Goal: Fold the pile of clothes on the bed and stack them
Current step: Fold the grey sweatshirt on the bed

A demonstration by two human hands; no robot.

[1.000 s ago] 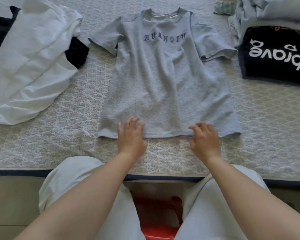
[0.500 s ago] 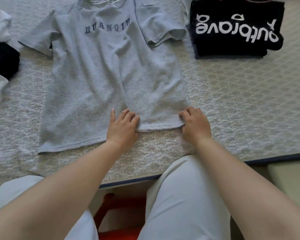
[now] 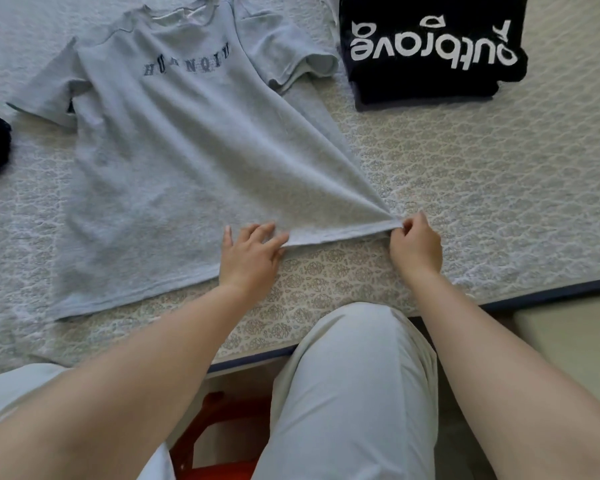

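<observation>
On the bed (image 3: 465, 209), grey T-shirt (image 3: 187, 150) is laid flat, hem corner pinched by right hand (image 3: 414, 245), left hand (image 3: 248, 256) pressed with fingers spread; hem should be kept taut, fold line straight.

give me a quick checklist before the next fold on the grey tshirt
1. Right hand pinches the hem corner of the grey short-sleeved cotton T-shirt: ok.
2. Left hand rests on the hem with fingers fairly straight: ok.
3. T-shirt body lying flat: not ok, the right side is pulled into creases.
4. Right sleeve flat: not ok, it is rumpled.
5. Folded black garment with white lettering apart from the T-shirt: ok.
6. Patterned bed cover free to the right: ok.
</observation>
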